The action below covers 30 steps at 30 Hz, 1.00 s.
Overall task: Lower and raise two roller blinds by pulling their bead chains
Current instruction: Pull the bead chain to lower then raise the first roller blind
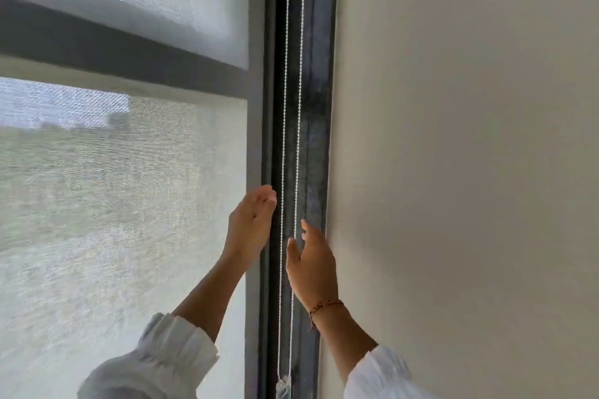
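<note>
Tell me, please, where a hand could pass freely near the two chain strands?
Free: the plain beige wall right of the dark window frame, and the sheer grey blind fabric on the left. Crowded: the narrow dark channel holding the white bead chain, where the left hand and right hand hover open.

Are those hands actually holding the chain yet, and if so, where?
Nothing is held. The left hand and right hand are open on either side of the white bead chain, fingers not closed around either strand.

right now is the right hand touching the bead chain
Cannot tell. In the head view the right hand is open and the bead chain runs between its thumb and fingers, but motion blur hides any contact or gap.
</note>
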Each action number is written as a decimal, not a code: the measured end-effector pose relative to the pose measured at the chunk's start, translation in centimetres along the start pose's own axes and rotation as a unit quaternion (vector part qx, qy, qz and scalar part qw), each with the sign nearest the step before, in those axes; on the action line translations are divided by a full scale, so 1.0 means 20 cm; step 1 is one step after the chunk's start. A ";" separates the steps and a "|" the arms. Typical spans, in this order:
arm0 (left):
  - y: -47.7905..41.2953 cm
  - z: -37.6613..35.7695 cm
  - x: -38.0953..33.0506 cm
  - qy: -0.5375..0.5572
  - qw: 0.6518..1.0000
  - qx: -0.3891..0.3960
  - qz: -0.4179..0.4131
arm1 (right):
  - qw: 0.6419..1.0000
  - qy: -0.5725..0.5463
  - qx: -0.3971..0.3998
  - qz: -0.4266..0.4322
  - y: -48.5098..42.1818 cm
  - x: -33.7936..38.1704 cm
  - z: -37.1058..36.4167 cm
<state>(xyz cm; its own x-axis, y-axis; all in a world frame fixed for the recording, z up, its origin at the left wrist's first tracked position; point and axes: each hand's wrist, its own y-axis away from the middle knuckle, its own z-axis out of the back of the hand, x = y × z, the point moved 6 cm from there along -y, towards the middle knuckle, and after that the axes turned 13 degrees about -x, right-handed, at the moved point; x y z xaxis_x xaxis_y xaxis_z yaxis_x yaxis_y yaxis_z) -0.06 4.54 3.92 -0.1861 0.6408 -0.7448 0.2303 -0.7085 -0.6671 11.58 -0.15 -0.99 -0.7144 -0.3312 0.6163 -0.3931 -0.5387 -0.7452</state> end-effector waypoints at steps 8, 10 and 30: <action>-0.34 -0.25 0.09 -0.005 1.000 -0.017 -0.017 | 0.995 -0.033 -0.084 0.046 -0.21 -0.10 -0.21; -0.38 -0.30 0.09 -0.014 0.999 -0.018 -0.027 | 0.992 -0.083 -0.093 0.031 -0.24 -0.11 -0.23; -0.39 -0.34 -0.29 0.230 0.967 0.106 0.000 | 0.930 -0.308 -0.199 -0.015 -0.43 0.02 -0.11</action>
<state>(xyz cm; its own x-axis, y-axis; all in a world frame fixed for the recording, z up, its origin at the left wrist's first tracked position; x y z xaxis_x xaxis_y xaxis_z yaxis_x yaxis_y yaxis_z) 5.67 8.37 13.60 0.2699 0.6697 -0.6918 0.0210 -0.7224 -0.6912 13.42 6.07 5.00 -0.2799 -0.7675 0.5767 -0.6781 -0.2671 -0.6847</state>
